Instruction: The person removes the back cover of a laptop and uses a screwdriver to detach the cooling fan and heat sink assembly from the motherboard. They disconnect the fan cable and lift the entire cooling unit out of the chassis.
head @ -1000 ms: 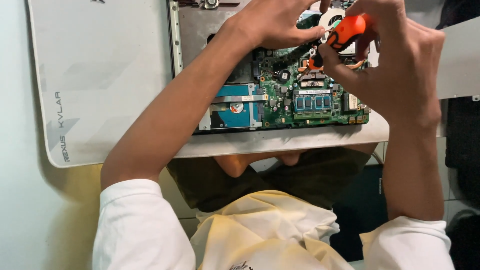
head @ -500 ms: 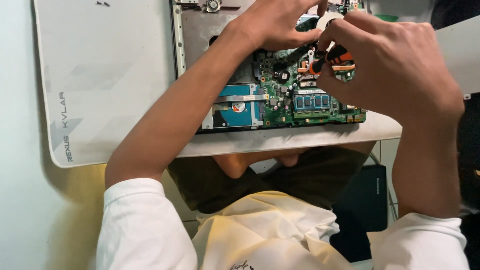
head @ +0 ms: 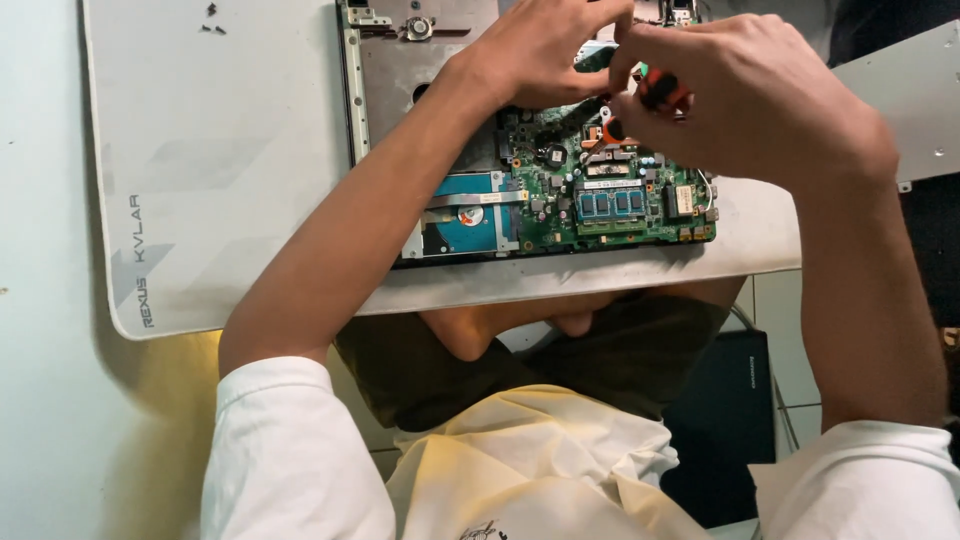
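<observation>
An opened laptop lies on a white desk mat (head: 230,150), its green circuit board (head: 610,205) and blue-labelled hard drive (head: 470,215) exposed. My right hand (head: 740,100) is closed around an orange-and-black screwdriver (head: 660,92), whose tip points down at the board's upper middle. My left hand (head: 550,50) rests on the board just left of the screwdriver, fingers curled beside the tip; what the fingers pinch is hidden. Memory modules (head: 610,203) sit below both hands.
Small dark screws (head: 210,20) lie at the mat's top left. The laptop's grey metal frame (head: 400,60) shows left of my left hand. A detached grey panel (head: 900,100) lies at the right. A black case (head: 720,420) stands on the floor below the desk edge.
The camera view has shifted slightly; my right hand has closed over more of the screwdriver, hiding most of its orange handle. Both hands stay over the board's upper middle.
</observation>
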